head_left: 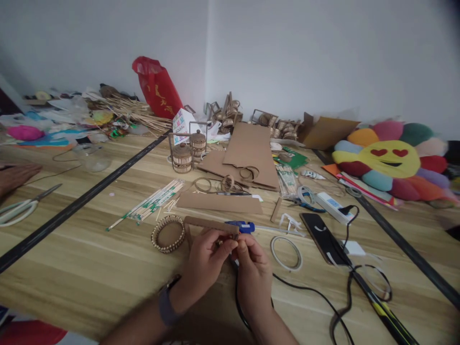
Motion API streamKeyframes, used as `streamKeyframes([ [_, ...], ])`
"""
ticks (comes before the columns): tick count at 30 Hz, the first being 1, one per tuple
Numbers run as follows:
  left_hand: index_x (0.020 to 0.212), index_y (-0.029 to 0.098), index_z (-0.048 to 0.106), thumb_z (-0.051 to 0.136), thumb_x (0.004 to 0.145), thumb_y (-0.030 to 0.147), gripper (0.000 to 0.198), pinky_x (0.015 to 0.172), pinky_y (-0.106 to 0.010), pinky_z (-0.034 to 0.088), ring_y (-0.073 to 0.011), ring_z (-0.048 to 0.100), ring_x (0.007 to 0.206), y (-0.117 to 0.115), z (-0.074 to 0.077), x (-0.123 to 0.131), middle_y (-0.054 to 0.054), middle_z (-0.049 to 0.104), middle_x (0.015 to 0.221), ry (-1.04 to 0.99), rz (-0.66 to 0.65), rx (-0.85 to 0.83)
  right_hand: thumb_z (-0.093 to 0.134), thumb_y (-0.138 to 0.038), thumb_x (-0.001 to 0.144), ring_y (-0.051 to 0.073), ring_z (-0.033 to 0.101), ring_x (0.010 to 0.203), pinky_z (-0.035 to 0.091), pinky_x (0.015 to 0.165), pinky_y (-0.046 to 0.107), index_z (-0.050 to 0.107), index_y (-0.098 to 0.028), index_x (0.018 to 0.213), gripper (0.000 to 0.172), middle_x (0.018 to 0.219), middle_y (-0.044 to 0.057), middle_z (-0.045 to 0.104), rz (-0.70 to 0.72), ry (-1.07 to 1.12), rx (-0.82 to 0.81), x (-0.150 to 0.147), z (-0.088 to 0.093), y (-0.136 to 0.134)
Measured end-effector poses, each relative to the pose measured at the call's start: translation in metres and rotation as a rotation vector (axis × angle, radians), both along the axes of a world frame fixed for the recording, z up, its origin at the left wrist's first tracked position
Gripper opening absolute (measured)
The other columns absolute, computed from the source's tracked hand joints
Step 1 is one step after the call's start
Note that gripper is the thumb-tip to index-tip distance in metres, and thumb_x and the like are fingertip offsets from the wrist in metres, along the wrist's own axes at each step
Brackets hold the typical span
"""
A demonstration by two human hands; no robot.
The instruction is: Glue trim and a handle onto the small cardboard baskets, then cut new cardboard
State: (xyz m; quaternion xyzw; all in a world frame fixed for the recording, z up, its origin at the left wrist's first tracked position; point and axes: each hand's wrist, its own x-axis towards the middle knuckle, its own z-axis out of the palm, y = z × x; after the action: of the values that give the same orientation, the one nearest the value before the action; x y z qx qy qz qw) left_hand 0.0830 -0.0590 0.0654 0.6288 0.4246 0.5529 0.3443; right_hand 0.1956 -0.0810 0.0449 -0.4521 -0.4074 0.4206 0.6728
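Observation:
A folded brown cardboard strip (212, 224), bent at its left corner, is pinched near its right end by my left hand (206, 254). Close against it, the fingertips of my right hand (254, 268) are closed on the same end of the strip. The exact spot between the fingers is partly hidden. Just behind my fingers lies a blue hot glue gun (246, 226). Left of my hands sits a round cardboard tray (168, 233) edged with short sticks. A roll of tape (286, 253) lies to the right of my right hand.
Small lidded baskets (182, 158), cardboard sheets (247, 148) and bundled sticks (158, 201) stand farther back. A phone (325, 239), power strip (334, 207), cutter (384, 311) and cables lie right. Scissors (25, 206) and another person's hand (16, 178) are left.

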Motion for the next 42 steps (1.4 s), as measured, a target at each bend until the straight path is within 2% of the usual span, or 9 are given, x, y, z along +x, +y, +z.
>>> streamKeyframes([
  [4,0.086,0.021,0.075,0.067,0.089,0.037,0.017,0.069,-0.023,0.051,-0.0165,0.066,0.074,0.001,-0.001,-0.001,-0.002,0.074,0.08,-0.006,-0.01,-0.002,0.07,-0.049,0.087,0.017,0.058,0.076,0.047,0.073,0.03,0.075,-0.023,0.082,0.026,0.08,0.002,0.067,-0.011,0.003,-0.005,-0.002,0.001,-0.004],
  [8,0.087,0.022,0.075,0.068,0.088,0.034,0.014,0.068,-0.023,0.052,-0.0161,0.066,0.074,0.0,-0.004,-0.003,-0.001,0.074,0.08,-0.001,-0.003,-0.002,0.08,-0.043,0.079,0.018,0.06,0.086,0.047,0.083,0.031,0.078,-0.025,0.082,0.018,0.087,0.002,0.069,-0.026,0.061,-0.006,-0.003,0.0,-0.005],
  [14,0.085,0.022,0.075,0.07,0.086,0.032,0.012,0.065,-0.021,0.053,-0.0154,0.067,0.072,0.002,-0.004,-0.004,-0.001,0.074,0.079,-0.006,-0.003,-0.013,0.093,-0.033,0.061,0.013,0.057,0.073,0.046,0.073,0.025,0.073,-0.023,0.07,0.024,0.074,-0.003,0.066,0.033,0.355,-0.123,-0.002,0.007,-0.003],
  [21,0.082,0.021,0.075,0.07,0.085,0.033,0.013,0.063,-0.022,0.054,-0.0159,0.068,0.07,0.002,-0.003,-0.005,-0.001,0.074,0.077,-0.023,0.004,-0.022,0.094,-0.032,0.061,0.01,0.047,0.061,0.041,0.063,0.021,0.06,-0.021,0.066,0.036,0.063,-0.007,0.053,0.166,0.427,-0.118,0.0,0.012,0.004],
  [26,0.085,0.023,0.076,0.069,0.085,0.031,0.011,0.064,-0.021,0.055,-0.0154,0.069,0.072,0.001,-0.002,-0.006,-0.001,0.075,0.079,-0.026,-0.013,-0.017,0.089,-0.044,0.069,0.013,0.053,0.073,0.042,0.069,0.023,0.068,-0.023,0.084,0.033,0.078,-0.003,0.063,0.178,0.35,-0.124,0.003,0.005,0.003],
  [28,0.085,0.023,0.076,0.069,0.085,0.031,0.01,0.064,-0.021,0.055,-0.0152,0.07,0.071,0.001,-0.002,-0.006,-0.001,0.075,0.079,-0.034,-0.021,-0.023,0.085,-0.049,0.072,0.013,0.053,0.072,0.042,0.068,0.024,0.069,-0.022,0.083,0.033,0.078,-0.001,0.063,0.178,0.292,-0.128,0.004,0.002,0.002],
  [33,0.084,0.022,0.076,0.069,0.084,0.032,0.012,0.063,-0.022,0.056,-0.0168,0.071,0.071,0.001,-0.001,-0.006,-0.002,0.076,0.079,-0.015,-0.025,-0.042,0.076,-0.057,0.079,0.013,0.048,0.066,0.04,0.063,0.025,0.066,-0.02,0.076,0.038,0.069,-0.002,0.057,0.128,0.132,-0.099,0.004,0.003,0.001],
  [37,0.083,0.022,0.076,0.068,0.085,0.033,0.014,0.066,-0.024,0.056,-0.018,0.071,0.073,0.0,0.0,-0.006,-0.003,0.077,0.081,0.007,-0.027,-0.043,0.072,-0.063,0.08,0.012,0.043,0.06,0.038,0.058,0.024,0.057,-0.021,0.071,0.046,0.064,-0.004,0.051,0.05,0.1,-0.105,0.0,0.006,0.004],
  [42,0.084,0.021,0.076,0.068,0.085,0.035,0.016,0.066,-0.025,0.056,-0.0188,0.07,0.073,0.001,0.0,-0.006,-0.004,0.076,0.081,0.008,-0.015,-0.061,0.067,-0.067,0.082,0.013,0.039,0.06,0.037,0.056,0.024,0.052,-0.022,0.07,0.049,0.064,-0.005,0.046,0.05,-0.015,-0.083,-0.001,0.01,0.004],
])
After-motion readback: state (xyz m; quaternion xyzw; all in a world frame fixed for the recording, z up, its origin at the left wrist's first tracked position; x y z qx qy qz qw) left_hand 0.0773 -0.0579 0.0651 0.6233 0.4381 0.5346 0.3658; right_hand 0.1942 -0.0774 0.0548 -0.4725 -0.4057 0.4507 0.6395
